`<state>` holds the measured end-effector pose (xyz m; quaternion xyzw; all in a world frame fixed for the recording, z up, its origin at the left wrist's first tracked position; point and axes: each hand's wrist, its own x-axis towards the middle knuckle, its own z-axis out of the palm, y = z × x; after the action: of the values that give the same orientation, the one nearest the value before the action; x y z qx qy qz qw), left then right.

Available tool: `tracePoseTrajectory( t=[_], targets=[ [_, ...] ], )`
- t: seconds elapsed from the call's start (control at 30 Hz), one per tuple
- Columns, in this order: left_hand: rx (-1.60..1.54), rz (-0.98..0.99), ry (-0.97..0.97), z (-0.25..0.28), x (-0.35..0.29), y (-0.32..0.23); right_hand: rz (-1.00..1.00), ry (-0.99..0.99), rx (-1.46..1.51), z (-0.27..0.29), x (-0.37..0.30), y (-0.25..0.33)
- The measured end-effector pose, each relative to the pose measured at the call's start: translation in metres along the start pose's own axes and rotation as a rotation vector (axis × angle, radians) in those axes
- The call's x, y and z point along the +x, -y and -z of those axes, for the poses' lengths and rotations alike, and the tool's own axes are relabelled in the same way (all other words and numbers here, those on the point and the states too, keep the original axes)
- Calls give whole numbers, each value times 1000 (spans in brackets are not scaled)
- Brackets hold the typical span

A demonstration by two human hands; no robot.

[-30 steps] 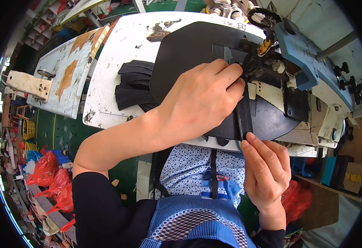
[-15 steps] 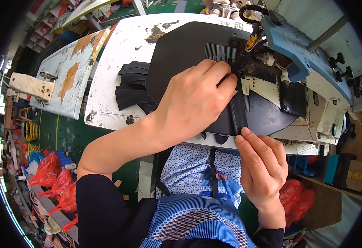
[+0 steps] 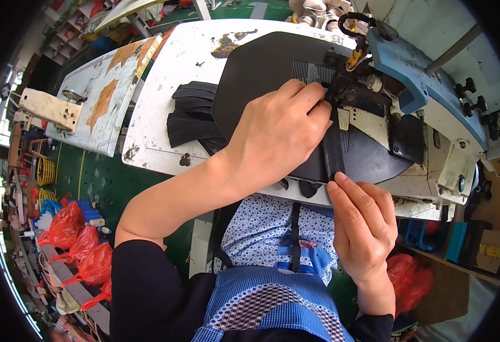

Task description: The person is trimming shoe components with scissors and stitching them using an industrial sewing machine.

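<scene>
A narrow black strip (image 3: 333, 149) runs toward me from the working end of a blue and white sewing machine (image 3: 395, 62). Its near end is pinched between the thumb and fingers of my right hand (image 3: 364, 219), at the front edge of the black plate (image 3: 255, 68). My left hand (image 3: 281, 134) is closed over the strip's far part, close beside the machine's foot; its fingertips are partly hidden behind the knuckles. To the left, a pile of similar black strips (image 3: 193, 117) lies on the white table (image 3: 158, 134), partly against the plate.
Another worn table (image 3: 104, 102) with a pale machine part stands at the left. Red plastic bags (image 3: 93, 262) sit low on the left, and another red bag (image 3: 407, 279) is at the lower right. Pale bundled items (image 3: 315, 14) lie behind the table.
The view has shifted slightly, so the table and plate appear a little farther right. Both hands keep their hold on the strip, with hardly any movement relative to the machine.
</scene>
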<state>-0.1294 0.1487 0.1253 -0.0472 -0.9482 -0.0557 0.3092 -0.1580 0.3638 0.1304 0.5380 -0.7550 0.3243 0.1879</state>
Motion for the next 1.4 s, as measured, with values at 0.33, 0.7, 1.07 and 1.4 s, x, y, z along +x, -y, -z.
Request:
tracePoseTrajectory(
  t=[0.33, 0.7, 1.07, 1.4],
  targets=[
    [57, 55, -10, -5, 0, -11, 40, -42, -37, -3, -3, -9],
    [-34, 22, -1, -2, 0, -2, 17, -69, -30, -10, -7, -6],
    [-80, 55, 0, -3, 2, 6, 28, -40, -37, -11, 0, -9],
    [-156, -18, 69, 8, 7, 25, 78, -47, -100, -17, 8, -12]
  ],
)
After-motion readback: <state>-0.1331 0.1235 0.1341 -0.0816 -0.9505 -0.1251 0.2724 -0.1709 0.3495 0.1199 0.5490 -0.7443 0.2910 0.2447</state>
